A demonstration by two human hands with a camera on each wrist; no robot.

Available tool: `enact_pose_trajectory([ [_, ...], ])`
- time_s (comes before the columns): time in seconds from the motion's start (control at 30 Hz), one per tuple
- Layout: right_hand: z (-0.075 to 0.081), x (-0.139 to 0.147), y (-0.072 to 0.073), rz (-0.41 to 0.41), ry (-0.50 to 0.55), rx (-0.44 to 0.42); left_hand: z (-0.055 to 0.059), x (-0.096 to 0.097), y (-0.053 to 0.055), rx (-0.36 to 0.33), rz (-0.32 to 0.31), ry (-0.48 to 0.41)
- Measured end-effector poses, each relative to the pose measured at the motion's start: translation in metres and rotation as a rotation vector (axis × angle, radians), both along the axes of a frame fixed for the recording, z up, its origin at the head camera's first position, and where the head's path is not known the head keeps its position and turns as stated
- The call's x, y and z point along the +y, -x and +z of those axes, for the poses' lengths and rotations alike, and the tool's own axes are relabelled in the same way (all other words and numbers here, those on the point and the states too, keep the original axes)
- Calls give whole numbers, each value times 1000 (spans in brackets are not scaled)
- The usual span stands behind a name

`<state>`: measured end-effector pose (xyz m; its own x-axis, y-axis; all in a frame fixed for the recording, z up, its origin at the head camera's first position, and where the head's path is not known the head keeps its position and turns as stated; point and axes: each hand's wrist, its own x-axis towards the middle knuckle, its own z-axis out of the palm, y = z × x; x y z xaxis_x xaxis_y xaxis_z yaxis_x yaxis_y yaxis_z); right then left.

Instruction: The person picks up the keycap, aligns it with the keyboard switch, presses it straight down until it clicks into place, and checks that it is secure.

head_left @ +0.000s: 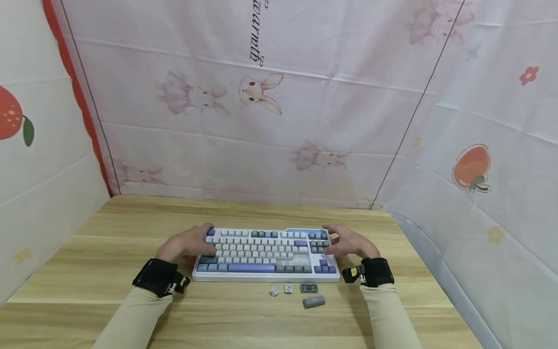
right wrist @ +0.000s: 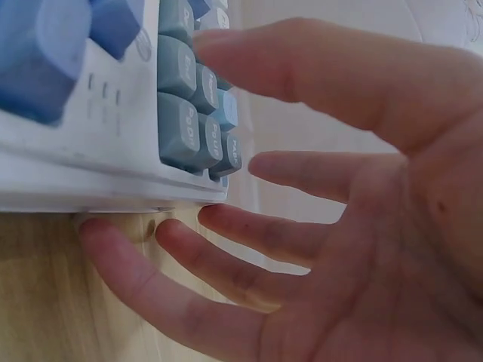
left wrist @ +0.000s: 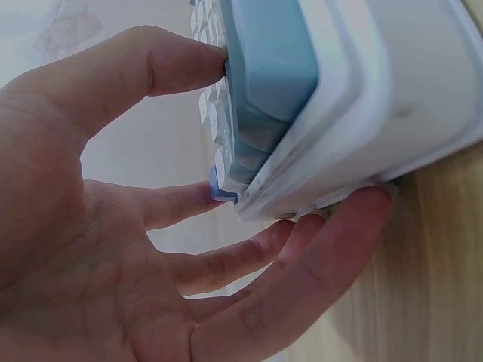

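A white mechanical keyboard [head_left: 253,267] with white, grey-blue and purple keycaps lies in front of me on the wooden table. At its left end, my left hand [head_left: 189,242] grips it, thumb on the keys and the other fingertips at the lower edge of the white case [left wrist: 423,90], as the left wrist view shows. My right hand [head_left: 348,242] holds the right end the same way. Its thumb reaches over the grey navigation keys [right wrist: 178,128], while its lower fingertips tuck in beneath the case edge in the right wrist view.
Loose pieces lie just in front of the keyboard: a small pale piece [head_left: 273,291], a small white square piece [head_left: 288,288], a dark upturned keycap [head_left: 308,288] and a long grey keycap [head_left: 314,301]. A printed cloth [head_left: 270,169] hangs behind the table [head_left: 226,320].
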<state>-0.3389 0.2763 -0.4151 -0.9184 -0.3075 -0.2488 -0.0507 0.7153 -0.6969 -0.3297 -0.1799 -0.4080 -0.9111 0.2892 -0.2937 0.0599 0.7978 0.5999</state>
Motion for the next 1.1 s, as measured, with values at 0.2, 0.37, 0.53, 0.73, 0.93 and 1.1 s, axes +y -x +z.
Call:
enact_pose_trajectory([
  [0.2, -1, 1, 2, -2, -19, -23, -2, 0, 1, -3, -4, -5],
  [0.37, -1, 2, 5, 6, -47, -35, -3, 0, 2, -8, -8, -11],
  [0.53, -1, -1, 6, 15, -72, -24, -1, 0, 2, -8, -14, -20],
  [0.73, 0, -5, 6, 17, -101, -5, -1, -1, 2, 4, -28, -18],
  [0.93, -2, -6, 6, -5, -89, -9, -1, -2, 2, 17, -45, -16],
  [1.1, -2, -6, 5, -12, -90, -4, 0, -1, 2, 7, -38, -20],
])
